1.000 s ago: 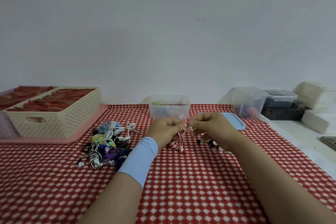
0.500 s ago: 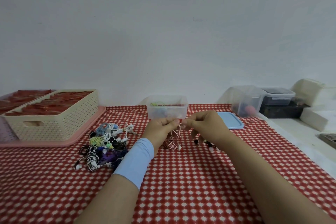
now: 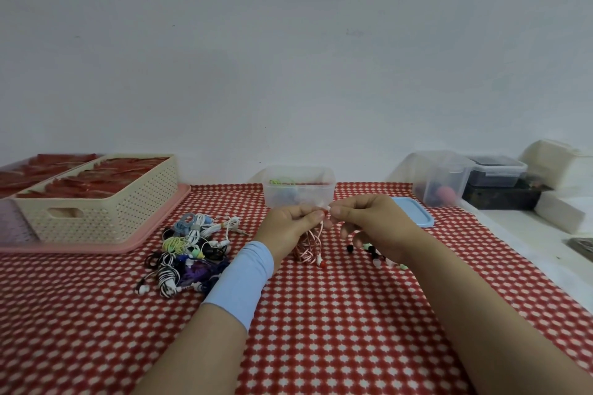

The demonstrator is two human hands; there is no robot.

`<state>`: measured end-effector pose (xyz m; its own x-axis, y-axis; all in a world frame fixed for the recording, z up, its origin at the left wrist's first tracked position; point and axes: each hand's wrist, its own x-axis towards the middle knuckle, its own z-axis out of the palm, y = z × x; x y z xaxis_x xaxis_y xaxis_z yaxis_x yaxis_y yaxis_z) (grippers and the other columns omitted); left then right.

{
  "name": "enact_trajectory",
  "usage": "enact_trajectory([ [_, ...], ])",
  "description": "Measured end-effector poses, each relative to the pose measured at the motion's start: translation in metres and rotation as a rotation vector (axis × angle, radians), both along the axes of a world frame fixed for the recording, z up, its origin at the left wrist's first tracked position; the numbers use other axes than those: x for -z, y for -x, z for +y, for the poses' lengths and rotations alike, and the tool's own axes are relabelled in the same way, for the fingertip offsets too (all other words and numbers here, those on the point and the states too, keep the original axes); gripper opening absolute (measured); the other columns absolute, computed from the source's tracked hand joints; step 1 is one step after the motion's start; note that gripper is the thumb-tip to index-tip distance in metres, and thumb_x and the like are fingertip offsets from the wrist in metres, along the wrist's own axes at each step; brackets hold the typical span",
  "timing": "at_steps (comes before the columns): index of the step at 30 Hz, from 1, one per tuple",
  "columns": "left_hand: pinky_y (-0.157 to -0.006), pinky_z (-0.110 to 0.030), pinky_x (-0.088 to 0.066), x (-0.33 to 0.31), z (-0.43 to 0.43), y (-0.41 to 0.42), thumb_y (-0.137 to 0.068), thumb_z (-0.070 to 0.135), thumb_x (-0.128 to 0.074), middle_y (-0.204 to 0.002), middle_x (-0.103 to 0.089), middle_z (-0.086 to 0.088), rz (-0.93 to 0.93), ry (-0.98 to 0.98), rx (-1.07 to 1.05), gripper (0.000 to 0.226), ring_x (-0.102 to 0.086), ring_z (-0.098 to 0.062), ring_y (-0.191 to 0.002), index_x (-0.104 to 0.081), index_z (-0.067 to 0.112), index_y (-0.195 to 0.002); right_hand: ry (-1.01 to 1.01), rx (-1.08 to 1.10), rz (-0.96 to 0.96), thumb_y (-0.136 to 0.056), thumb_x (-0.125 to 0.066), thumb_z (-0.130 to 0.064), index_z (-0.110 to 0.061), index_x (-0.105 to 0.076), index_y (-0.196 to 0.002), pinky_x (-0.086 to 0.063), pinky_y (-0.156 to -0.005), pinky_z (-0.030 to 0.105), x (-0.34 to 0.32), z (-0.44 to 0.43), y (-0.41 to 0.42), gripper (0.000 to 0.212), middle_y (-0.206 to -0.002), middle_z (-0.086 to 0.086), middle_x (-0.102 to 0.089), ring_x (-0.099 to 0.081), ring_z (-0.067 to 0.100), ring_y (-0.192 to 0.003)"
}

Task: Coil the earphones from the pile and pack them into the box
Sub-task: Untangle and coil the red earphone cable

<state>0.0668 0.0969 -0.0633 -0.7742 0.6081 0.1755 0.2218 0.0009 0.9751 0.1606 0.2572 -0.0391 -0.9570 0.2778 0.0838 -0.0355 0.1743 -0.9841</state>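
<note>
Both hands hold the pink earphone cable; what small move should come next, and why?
Probably wind the hanging part into a coil. The left hand and right hand both pinch the pink-and-white earphone cable at its top, the rest dangles in loose loops, and the clear plastic box behind stands open.

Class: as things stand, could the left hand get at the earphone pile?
Probably yes: the pile lies close beside the left hand, nothing between, though it pinches the pink earphones.
</note>
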Motion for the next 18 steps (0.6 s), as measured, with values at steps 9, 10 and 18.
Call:
enact_trajectory([
  [9, -0.099, -0.028, -0.048, 0.0002, -0.0007, 0.0005, -0.094, 0.023, -0.064, -0.094, -0.078, 0.003, -0.006, 0.021, 0.036, 0.017, -0.07, -0.006, -0.095, -0.076, 0.017, -0.104, 0.092, -0.021, -0.038, -0.086, -0.075, -0.009, -0.003, -0.076, -0.1, -0.041, -0.044, 0.025, -0.0043, 0.0026, -0.0006, 0.016, -0.088, 0.018, -0.073, -0.058, 0.017, -0.055],
  [10, -0.099, -0.029, -0.048, 0.0, -0.0005, -0.0005, -0.094, 0.024, -0.064, -0.093, -0.078, 0.003, -0.008, 0.021, 0.041, 0.017, -0.07, -0.006, -0.095, -0.076, 0.018, -0.104, 0.096, -0.016, -0.041, -0.085, -0.075, -0.008, -0.003, -0.076, -0.102, -0.041, -0.043, 0.026, -0.0039, 0.003, -0.0005, 0.018, -0.086, 0.017, -0.072, -0.058, 0.018, -0.055],
  [18, -0.097, -0.026, -0.048, 0.0004, -0.002, -0.0003, -0.094, 0.022, -0.064, -0.093, -0.078, 0.002, -0.009, 0.014, 0.068, 0.014, -0.071, -0.008, -0.097, -0.075, 0.023, -0.102, 0.101, -0.08, -0.057, -0.089, -0.069, -0.01, -0.001, -0.074, -0.104, -0.041, -0.046, 0.025, -0.0035, 0.0036, -0.0013, 0.017, -0.092, 0.019, -0.072, -0.062, 0.017, -0.061],
])
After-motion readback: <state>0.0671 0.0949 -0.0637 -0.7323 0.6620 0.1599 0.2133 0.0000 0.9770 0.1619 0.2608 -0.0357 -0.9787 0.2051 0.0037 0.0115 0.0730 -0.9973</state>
